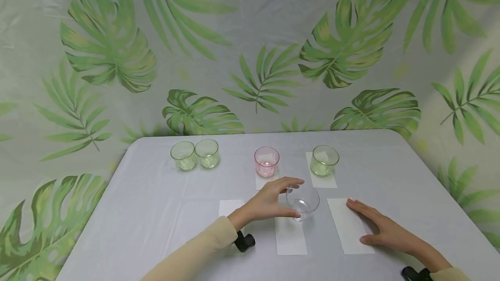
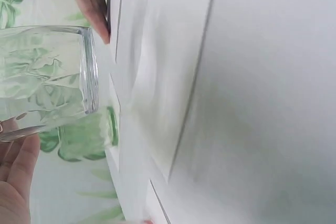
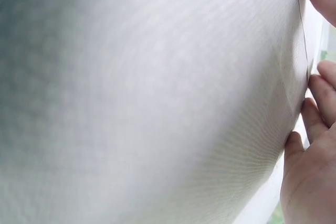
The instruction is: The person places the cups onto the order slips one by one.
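My left hand (image 1: 265, 198) grips a clear glass (image 1: 304, 203), thumb on the near side and fingers on the far side. The left wrist view shows that glass (image 2: 47, 77) held a little above the table, over or close to a white paper card (image 1: 291, 240). My right hand (image 1: 386, 231) rests with its fingers extended on another white card (image 1: 343, 220) at the right; its fingertips touch the card and table. Behind the clear glass, a pink glass (image 1: 267, 164) and a green glass (image 1: 325, 161) each stand on a card.
Two more green glasses, one (image 1: 182, 157) beside the other (image 1: 208, 155), stand close together at the back left. Under my left forearm lies a partly covered white card (image 1: 230, 206). A white cloth covers the table (image 1: 148, 203); a leaf-patterned curtain (image 1: 265, 21) hangs behind it.
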{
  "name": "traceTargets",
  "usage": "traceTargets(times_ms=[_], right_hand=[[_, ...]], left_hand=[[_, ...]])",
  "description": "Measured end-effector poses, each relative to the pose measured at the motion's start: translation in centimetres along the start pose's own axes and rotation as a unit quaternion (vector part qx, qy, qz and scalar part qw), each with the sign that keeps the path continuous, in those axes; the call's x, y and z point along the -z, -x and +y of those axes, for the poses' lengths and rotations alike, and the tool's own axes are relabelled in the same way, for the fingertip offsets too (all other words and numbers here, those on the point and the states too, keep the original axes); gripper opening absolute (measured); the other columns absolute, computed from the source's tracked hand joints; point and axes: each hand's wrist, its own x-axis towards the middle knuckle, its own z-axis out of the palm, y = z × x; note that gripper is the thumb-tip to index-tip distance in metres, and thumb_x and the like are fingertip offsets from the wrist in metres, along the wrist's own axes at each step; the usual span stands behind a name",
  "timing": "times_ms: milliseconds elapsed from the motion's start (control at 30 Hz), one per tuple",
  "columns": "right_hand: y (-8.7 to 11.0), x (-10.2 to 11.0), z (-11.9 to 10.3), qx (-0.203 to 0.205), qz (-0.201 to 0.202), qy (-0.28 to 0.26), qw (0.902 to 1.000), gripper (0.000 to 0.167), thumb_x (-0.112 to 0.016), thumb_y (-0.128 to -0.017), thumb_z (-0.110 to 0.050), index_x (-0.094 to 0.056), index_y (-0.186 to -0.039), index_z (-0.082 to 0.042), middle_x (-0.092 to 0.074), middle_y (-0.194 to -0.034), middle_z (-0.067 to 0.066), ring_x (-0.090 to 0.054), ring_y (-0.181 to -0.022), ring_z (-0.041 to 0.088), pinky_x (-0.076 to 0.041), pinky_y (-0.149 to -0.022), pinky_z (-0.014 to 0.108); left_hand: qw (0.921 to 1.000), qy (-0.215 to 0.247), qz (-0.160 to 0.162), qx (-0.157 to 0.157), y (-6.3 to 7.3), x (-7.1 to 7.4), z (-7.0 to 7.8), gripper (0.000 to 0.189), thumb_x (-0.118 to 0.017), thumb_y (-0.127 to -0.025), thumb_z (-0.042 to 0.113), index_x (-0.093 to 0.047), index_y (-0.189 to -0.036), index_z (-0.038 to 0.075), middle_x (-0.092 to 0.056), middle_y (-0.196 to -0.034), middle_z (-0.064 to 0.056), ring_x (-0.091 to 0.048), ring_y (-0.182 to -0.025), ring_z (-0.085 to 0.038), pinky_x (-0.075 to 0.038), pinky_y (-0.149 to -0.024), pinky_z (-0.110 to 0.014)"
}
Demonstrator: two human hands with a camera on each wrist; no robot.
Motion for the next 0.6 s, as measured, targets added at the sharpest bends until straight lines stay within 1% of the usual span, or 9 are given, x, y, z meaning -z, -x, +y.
traceTargets(times_ms=[233, 300, 333, 400, 433, 467, 533, 567, 600], right_hand=[[0.1, -0.2, 0.2, -0.003, 0.006, 0.005, 1.0, 0.083, -0.078, -0.076, -0.019, -0.036, -0.148, -0.013, -0.02, -0.147, -0.03, -0.009, -0.129, -0.02, -0.009, -0.091, -0.003], [0.1, -0.1, 0.1, -0.009, 0.002, 0.003, 1.0, 0.083, -0.078, -0.076, -0.018, -0.036, -0.148, -0.013, -0.021, -0.147, -0.028, -0.009, -0.128, -0.021, -0.014, -0.11, 0.018], [0.1, -0.1, 0.1, -0.013, 0.0, 0.002, 0.9999, 0.083, -0.078, -0.076, -0.018, -0.036, -0.148, -0.014, -0.021, -0.148, -0.028, -0.01, -0.128, -0.021, -0.019, -0.112, 0.033], [0.1, -0.1, 0.0, -0.022, -0.005, -0.002, 0.9997, 0.084, -0.078, -0.076, -0.018, -0.035, -0.148, -0.014, -0.021, -0.147, -0.028, -0.009, -0.127, -0.022, -0.026, -0.104, 0.059], [0.1, 0.0, 0.0, -0.03, -0.007, -0.004, 0.9995, 0.083, -0.077, -0.077, -0.019, -0.035, -0.149, -0.014, -0.021, -0.147, -0.029, -0.009, -0.126, -0.023, -0.029, -0.096, 0.067], [0.1, 0.0, 0.0, -0.034, -0.008, -0.003, 0.9994, 0.083, -0.077, -0.077, -0.019, -0.035, -0.149, -0.014, -0.021, -0.146, -0.029, -0.009, -0.125, -0.023, -0.031, -0.088, 0.071], [0.2, 0.0, 0.1, -0.041, -0.006, 0.004, 0.9991, 0.082, -0.077, -0.078, -0.022, -0.035, -0.148, -0.012, -0.022, -0.146, -0.028, -0.008, -0.123, -0.025, -0.032, -0.088, 0.07], [0.2, 0.0, 0.1, -0.048, -0.006, 0.011, 0.9988, 0.082, -0.077, -0.078, -0.023, -0.036, -0.147, -0.011, -0.023, -0.147, -0.025, -0.008, -0.122, -0.026, -0.033, -0.09, 0.066], [0.2, 0.1, 0.2, -0.053, -0.006, 0.016, 0.9984, 0.081, -0.077, -0.079, -0.024, -0.036, -0.147, -0.01, -0.026, -0.149, -0.018, -0.008, -0.121, -0.026, -0.034, -0.091, 0.066]], left_hand=[[0.9988, -0.038, -0.028, -0.015, -2.1, -2.3, 0.5, 0.073, -0.082, -0.076, 0.017, -0.046, -0.139, 0.007, -0.051, -0.136, -0.004, -0.048, -0.121, -0.006, -0.039, -0.098, -0.016], [0.9979, -0.049, -0.035, -0.025, -2.7, -3.0, 0.6, 0.073, -0.083, -0.076, 0.017, -0.046, -0.139, 0.007, -0.051, -0.136, -0.003, -0.048, -0.121, -0.005, -0.039, -0.098, -0.014], [0.9972, -0.056, -0.039, -0.03, -3.0, -3.3, 0.6, 0.074, -0.083, -0.076, 0.018, -0.046, -0.139, 0.006, -0.051, -0.136, -0.003, -0.048, -0.121, -0.005, -0.038, -0.097, -0.013], [0.9959, -0.066, -0.048, -0.039, -3.5, -3.8, 0.7, 0.074, -0.083, -0.076, 0.019, -0.045, -0.139, 0.007, -0.051, -0.135, -0.004, -0.049, -0.121, -0.005, -0.037, -0.096, -0.011], [0.9955, -0.069, -0.052, -0.04, -3.7, -4.1, 0.8, 0.074, -0.083, -0.076, 0.019, -0.045, -0.139, 0.006, -0.052, -0.135, -0.004, -0.049, -0.12, -0.005, -0.037, -0.096, -0.01], [0.995, -0.073, -0.054, -0.041, -3.9, -4.3, 0.8, 0.074, -0.083, -0.076, 0.02, -0.045, -0.139, 0.007, -0.052, -0.135, -0.004, -0.049, -0.12, -0.005, -0.037, -0.095, -0.01], [0.9942, -0.078, -0.06, -0.042, -4.3, -4.6, 1.0, 0.075, -0.083, -0.076, 0.021, -0.045, -0.14, 0.007, -0.052, -0.135, -0.006, -0.049, -0.119, -0.005, -0.037, -0.095, -0.008], [0.9941, -0.079, -0.062, -0.042, -4.5, -4.8, 1.0, 0.075, -0.083, -0.077, 0.021, -0.045, -0.14, 0.007, -0.052, -0.135, -0.006, -0.049, -0.119, -0.006, -0.036, -0.094, -0.008], [0.9939, -0.08, -0.063, -0.042, -4.7, -4.9, 1.0, 0.075, -0.082, -0.077, 0.021, -0.045, -0.14, 0.007, -0.051, -0.136, -0.006, -0.049, -0.12, -0.006, -0.036, -0.094, -0.008]])
